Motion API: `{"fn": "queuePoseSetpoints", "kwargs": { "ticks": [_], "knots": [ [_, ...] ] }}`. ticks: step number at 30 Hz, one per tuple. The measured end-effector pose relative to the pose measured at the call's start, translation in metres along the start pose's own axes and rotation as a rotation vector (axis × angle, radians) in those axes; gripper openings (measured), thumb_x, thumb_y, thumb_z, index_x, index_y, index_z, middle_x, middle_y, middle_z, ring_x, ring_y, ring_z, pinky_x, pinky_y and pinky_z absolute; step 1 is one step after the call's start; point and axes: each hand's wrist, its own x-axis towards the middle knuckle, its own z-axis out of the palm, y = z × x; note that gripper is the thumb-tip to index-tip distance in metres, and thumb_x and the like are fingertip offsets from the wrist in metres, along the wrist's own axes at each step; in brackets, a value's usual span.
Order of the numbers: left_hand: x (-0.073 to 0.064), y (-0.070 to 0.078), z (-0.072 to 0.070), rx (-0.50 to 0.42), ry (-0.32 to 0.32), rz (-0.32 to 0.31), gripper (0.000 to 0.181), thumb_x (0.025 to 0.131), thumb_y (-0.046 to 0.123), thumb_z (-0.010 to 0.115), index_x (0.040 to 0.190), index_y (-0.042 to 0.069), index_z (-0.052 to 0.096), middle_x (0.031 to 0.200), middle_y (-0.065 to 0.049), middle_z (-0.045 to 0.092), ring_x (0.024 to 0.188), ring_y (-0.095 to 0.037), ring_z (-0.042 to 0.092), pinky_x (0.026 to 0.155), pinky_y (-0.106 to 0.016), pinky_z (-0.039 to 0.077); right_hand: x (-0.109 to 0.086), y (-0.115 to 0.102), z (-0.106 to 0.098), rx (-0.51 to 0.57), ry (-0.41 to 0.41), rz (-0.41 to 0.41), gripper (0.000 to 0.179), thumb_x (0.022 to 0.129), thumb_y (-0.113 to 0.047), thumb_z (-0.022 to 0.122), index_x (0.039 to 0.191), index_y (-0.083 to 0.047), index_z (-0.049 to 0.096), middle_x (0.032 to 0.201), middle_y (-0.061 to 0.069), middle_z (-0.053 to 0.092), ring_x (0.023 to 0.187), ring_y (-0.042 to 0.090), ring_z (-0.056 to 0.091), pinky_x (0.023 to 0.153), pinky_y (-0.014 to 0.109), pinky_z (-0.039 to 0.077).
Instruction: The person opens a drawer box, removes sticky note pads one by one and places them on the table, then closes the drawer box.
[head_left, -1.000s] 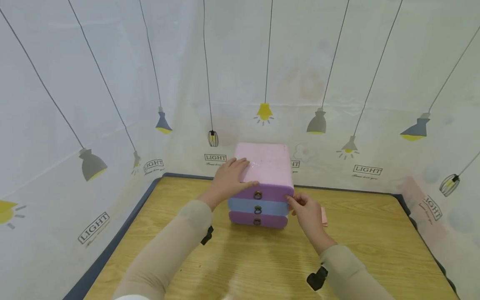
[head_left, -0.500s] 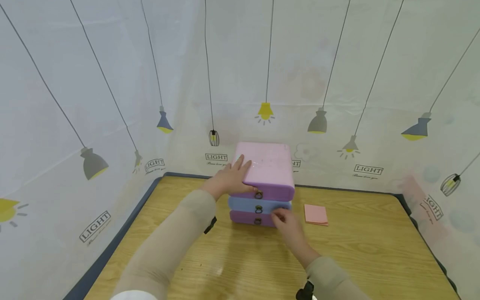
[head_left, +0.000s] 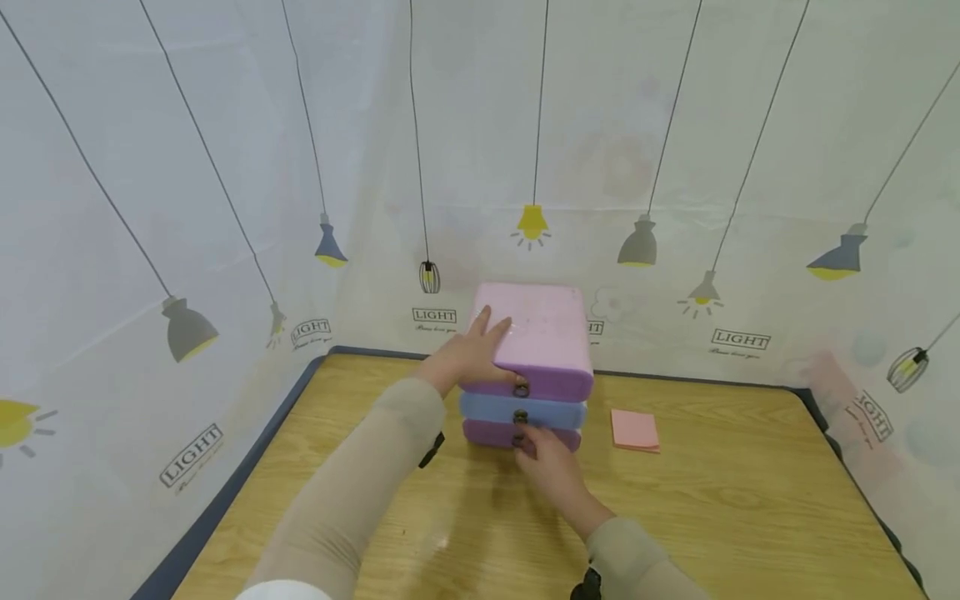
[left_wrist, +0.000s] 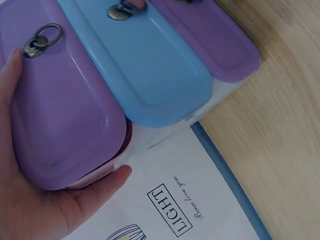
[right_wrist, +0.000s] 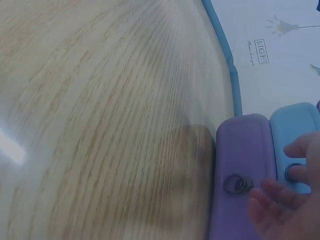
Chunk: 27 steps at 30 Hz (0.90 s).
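A small chest of drawers [head_left: 543, 321] with a pale pink top stands at the back of the table. Its upper drawer [left_wrist: 65, 100] is purple, the middle drawer [left_wrist: 150, 70] light blue, and the bottom drawer [right_wrist: 245, 135] purple. Each front bears a bronze ring pull. My left hand [head_left: 468, 358] lies on the chest's upper left, fingers spread over the top, thumb beside the upper ring pull [left_wrist: 49, 35]. At the blue drawer, my right hand [head_left: 553, 467] has a fingertip in the middle ring pull [right_wrist: 293, 171]. The bottom ring pull [right_wrist: 238, 184] hangs near its other fingers.
A pink sticky-note pad [head_left: 634, 429] lies to the right of the chest on the wooden table [head_left: 750, 483]. Behind the table's dark blue edge rises a white sheet [head_left: 787, 167] printed with hanging lamps.
My right hand has moved left from the upper drawer's right corner, across the front to the middle ring pull, uncovering the pink pad. My left hand has shifted slightly, its fingers spreading on the top.
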Motion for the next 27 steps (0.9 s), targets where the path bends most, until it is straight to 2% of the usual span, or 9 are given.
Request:
{"fn": "queuePoseSetpoints", "kwargs": {
  "ticks": [6,10,14,18,20,22,24,25,27],
  "knots": [
    [0.001,0.003,0.002,-0.084,0.041,-0.007,0.118,0.070,0.069,0.073,0.158,0.023,0.012,0.161,-0.015,-0.009,0.124,-0.042,0.048,0.101,-0.051,0.041,0.003,0.002,-0.002,0.037,0.023,0.034,0.032,0.093,-0.015,0.063,0.123,-0.005,0.063,0.111,0.010,0.066,0.103,0.027,0.062,0.085,0.045,0.051],
    [0.003,0.004,0.005,-0.172,0.074,-0.066,0.134,0.063,0.067,0.080,0.158,0.014,0.002,0.159,-0.024,-0.008,0.133,-0.045,0.037,0.106,-0.052,0.035,0.005,0.001,-0.006,0.045,0.021,0.039,0.028,0.092,-0.013,0.064,0.119,-0.004,0.065,0.107,0.009,0.066,0.099,0.027,0.063,0.082,0.044,0.052],
    [0.003,0.005,0.005,-0.262,0.077,-0.106,0.146,0.058,0.064,0.084,0.156,0.007,-0.008,0.156,-0.031,0.007,0.136,-0.045,0.031,0.107,-0.055,0.033,0.006,0.001,-0.008,0.046,0.007,0.049,0.029,0.092,-0.012,0.063,0.120,-0.004,0.064,0.106,0.009,0.067,0.096,0.025,0.063,0.079,0.042,0.052],
    [0.003,0.002,-0.001,-0.287,0.011,-0.114,0.144,0.061,0.059,0.085,0.155,0.009,-0.013,0.154,-0.032,0.014,0.137,-0.043,0.027,0.105,-0.056,0.035,0.007,-0.001,-0.011,0.031,-0.014,0.049,0.030,0.092,-0.012,0.063,0.121,-0.005,0.065,0.108,0.010,0.067,0.098,0.026,0.063,0.081,0.043,0.052],
    [0.002,0.001,-0.005,-0.300,-0.035,-0.137,0.142,0.064,0.056,0.085,0.155,0.014,-0.015,0.153,-0.032,0.016,0.131,-0.042,0.036,0.097,-0.055,0.044,0.008,-0.003,-0.013,0.009,-0.031,0.038,0.029,0.092,-0.011,0.063,0.120,-0.005,0.065,0.108,0.011,0.068,0.098,0.027,0.063,0.081,0.044,0.053],
    [0.001,0.000,-0.008,-0.302,-0.083,-0.171,0.142,0.064,0.055,0.086,0.155,0.018,-0.017,0.149,-0.031,0.028,0.117,-0.039,0.051,0.084,-0.051,0.052,0.009,-0.005,-0.014,-0.027,-0.039,0.023,0.026,0.092,-0.011,0.064,0.118,-0.005,0.067,0.108,0.011,0.068,0.098,0.027,0.064,0.081,0.044,0.053],
    [0.001,0.001,-0.011,-0.341,-0.130,-0.210,0.142,0.064,0.053,0.087,0.154,0.023,-0.020,0.142,-0.028,0.039,0.095,-0.033,0.060,0.071,-0.046,0.055,0.011,-0.007,-0.015,-0.060,-0.040,0.004,0.024,0.092,-0.010,0.065,0.115,-0.005,0.068,0.107,0.010,0.069,0.097,0.027,0.065,0.081,0.043,0.053],
    [0.001,0.001,-0.012,-0.358,-0.154,-0.231,0.143,0.065,0.053,0.087,0.153,0.025,-0.021,0.139,-0.026,0.043,0.086,-0.030,0.061,0.068,-0.045,0.056,0.012,-0.008,-0.016,-0.074,-0.039,-0.001,0.022,0.092,-0.010,0.066,0.114,-0.005,0.069,0.106,0.009,0.069,0.096,0.027,0.065,0.081,0.043,0.054],
    [0.001,0.002,-0.014,-0.382,-0.193,-0.263,0.143,0.065,0.052,0.087,0.152,0.029,-0.024,0.135,-0.024,0.048,0.078,-0.028,0.062,0.068,-0.045,0.056,0.014,-0.009,-0.017,-0.095,-0.036,-0.009,0.019,0.092,-0.010,0.067,0.110,-0.004,0.070,0.104,0.009,0.070,0.094,0.026,0.066,0.081,0.042,0.054]
  ]
}}
